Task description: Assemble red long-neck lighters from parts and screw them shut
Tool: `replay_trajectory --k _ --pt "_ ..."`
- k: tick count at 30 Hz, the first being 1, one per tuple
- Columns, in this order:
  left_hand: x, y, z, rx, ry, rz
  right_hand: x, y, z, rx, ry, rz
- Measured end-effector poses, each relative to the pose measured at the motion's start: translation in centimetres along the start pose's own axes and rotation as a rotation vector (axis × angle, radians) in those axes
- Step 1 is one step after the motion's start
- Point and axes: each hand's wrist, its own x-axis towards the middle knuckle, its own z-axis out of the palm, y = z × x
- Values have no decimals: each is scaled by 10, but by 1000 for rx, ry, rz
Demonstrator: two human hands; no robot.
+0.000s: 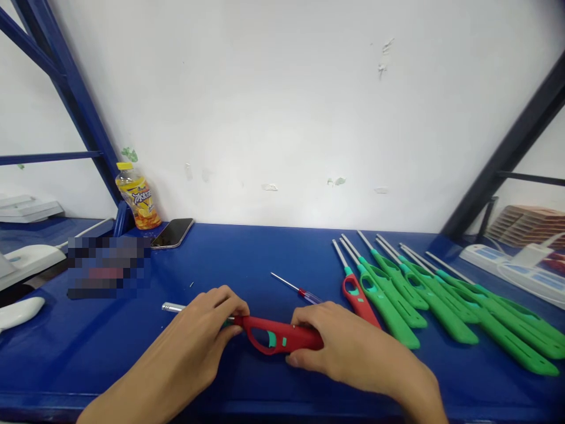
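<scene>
Both my hands hold a red utility lighter [282,335] with a teal trigger, low over the front of the blue table. My left hand [212,330] is closed around the neck end, and a silver metal tube [173,307] sticks out to its left. The fingers of my right hand [326,341] grip the handle's right end and hide its tip. Just behind the right hand lies a screwdriver [304,294] with a clear purple and red handle. Another red lighter [358,297] lies to the right, partly behind my right hand.
Several green lighters [391,309] lie fanned out at the right. White power strips [507,268] sit at the far right edge. A yellow-capped drink bottle [139,197] and a phone [173,233] are at the back left. Blue shelf posts [75,94] rise beside the white wall.
</scene>
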Motion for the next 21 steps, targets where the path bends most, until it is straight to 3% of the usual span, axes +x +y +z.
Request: replay_trajectory --k 7,12,17,21 --pt "-1 9 -5 -40 168 52 -10 -1 -8 13 46 -72" --pt "-5 5 -8 58 228 99 -15 1 -15 1 108 -81" --pt "1 -5 -12 171 309 210 -16 2 -24 120 45 -76" --pt "7 -1 -11 170 358 307 -15 3 -23 186 -1 -21"
